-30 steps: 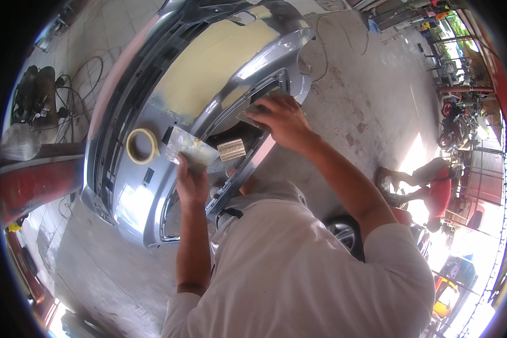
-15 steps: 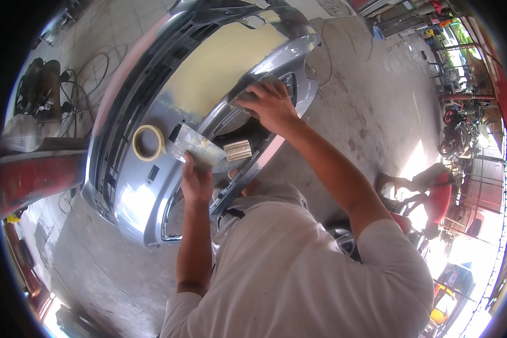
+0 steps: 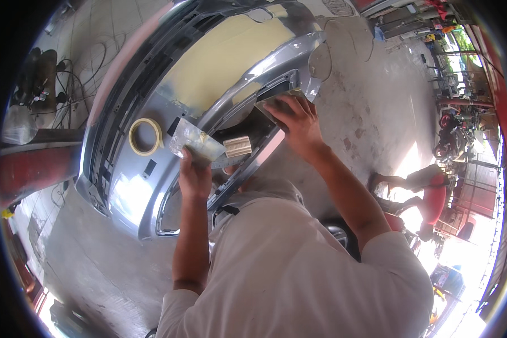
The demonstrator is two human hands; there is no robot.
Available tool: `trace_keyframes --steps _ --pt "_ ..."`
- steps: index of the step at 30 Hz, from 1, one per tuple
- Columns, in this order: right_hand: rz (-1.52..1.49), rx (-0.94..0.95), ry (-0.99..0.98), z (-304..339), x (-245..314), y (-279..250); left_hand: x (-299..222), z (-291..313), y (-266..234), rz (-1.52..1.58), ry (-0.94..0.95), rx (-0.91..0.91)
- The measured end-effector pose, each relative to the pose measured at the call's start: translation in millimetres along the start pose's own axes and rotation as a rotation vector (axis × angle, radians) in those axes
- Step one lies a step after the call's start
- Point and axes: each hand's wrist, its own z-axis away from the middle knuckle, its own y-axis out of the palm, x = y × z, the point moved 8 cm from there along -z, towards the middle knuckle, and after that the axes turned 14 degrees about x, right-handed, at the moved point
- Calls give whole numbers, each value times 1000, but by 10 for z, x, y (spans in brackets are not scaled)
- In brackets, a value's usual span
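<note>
Over the bumper, the smeared plate and flat pad, probably light, stiff and best held by the edges, are clamped in the left grip and right grip respectively.

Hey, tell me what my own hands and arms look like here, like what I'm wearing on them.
Your left hand and right hand show no gloves, and no watch or bracelet shows at either wrist. Your forearms are bare. The pale, whitish shirt has short, loose sleeves.
</note>
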Motion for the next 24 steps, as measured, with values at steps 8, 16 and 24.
trace_keyframes --steps 8,16,24 --pt "19 182 -126 -703 -203 -57 -3 34 2 -13 7 -52" --pt "-6 370 -89 -953 -114 136 25 38 -15 -3 4 -28" --pt "57 270 -165 -353 76 35 37 9 -15 38 16 -5"
